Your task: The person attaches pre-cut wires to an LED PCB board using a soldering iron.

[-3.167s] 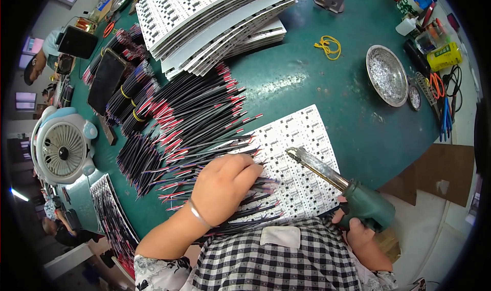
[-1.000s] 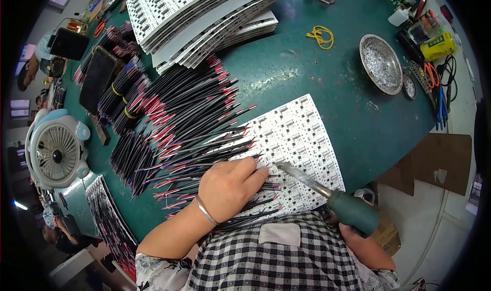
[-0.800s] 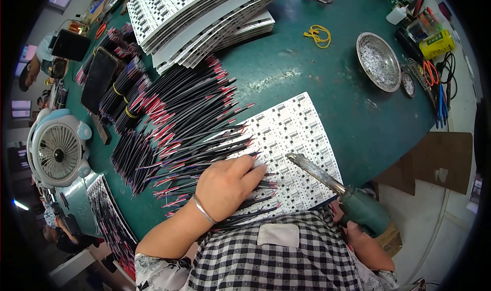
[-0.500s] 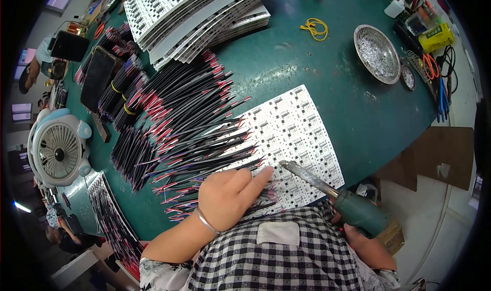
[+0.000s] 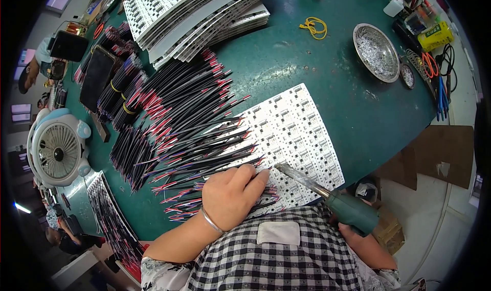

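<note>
My right hand grips the green handle of a large soldering iron; most of its fingers are hidden behind it. The iron's metal tip points left and reaches the white circuit board sheet, close to my left fingertips. My left hand, closed with thumb and forefinger together, pinches a wire at the board; the wire is largely covered by the fingers. Under and beside this hand lie rows of black-and-red wires, several with their ends on the board's left side.
A tall stack of circuit board sheets stands at the back. Wire bundles and a white fan are at left. A metal bowl of solder bits, a yellow cord and a yellow can sit at right.
The soldering iron has shifted slightly left and its tip is closer to my left fingertips. My left hand has drawn its forefinger in a little. The board and wires look unmoved.
</note>
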Tool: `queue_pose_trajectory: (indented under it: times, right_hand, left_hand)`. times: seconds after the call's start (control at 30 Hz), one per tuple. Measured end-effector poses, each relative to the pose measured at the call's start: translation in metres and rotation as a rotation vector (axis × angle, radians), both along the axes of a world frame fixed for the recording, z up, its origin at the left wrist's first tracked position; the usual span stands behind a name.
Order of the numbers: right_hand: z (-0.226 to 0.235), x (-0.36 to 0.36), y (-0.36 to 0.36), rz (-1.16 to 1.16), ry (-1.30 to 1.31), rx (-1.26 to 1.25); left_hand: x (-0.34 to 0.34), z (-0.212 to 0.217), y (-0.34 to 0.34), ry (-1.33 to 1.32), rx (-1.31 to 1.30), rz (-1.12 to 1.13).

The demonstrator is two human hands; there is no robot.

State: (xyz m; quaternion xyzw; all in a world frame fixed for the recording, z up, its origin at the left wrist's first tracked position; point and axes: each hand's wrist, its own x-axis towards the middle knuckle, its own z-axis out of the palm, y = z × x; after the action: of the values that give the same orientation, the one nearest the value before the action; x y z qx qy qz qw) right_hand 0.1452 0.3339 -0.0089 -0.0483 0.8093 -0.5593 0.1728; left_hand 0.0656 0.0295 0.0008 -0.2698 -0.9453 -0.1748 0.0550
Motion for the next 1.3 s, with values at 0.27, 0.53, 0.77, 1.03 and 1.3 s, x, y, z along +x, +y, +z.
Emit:
queue_pose_trajectory:
  times: [0.27, 0.53, 0.77, 1.03, 1.3]
  right_hand:
    - [0.002, -0.014, -0.006, 0.113, 0.354, 0.182]
    - [0.007, -0.017, -0.008, 0.128, 0.388, 0.114]
    - [0.002, -0.002, -0.002, 0.006, 0.05, 0.026]
    - [0.003, -0.006, -0.004, 0.107, 0.298, 0.183]
    - [0.006, -0.015, -0.005, 0.235, 0.319, 0.211]
  left_hand:
    - [-0.001, 0.003, 0.001, -0.033, 0.007, -0.007]
    - [-0.002, 0.006, 0.003, -0.034, -0.037, 0.0]
    - [-0.004, 0.005, 0.004, -0.024, -0.025, 0.014]
    - [-0.008, 0.003, 0.0, -0.087, 0.043, -0.011]
    - [-0.006, 0.014, 0.008, -0.07, -0.117, -0.04]
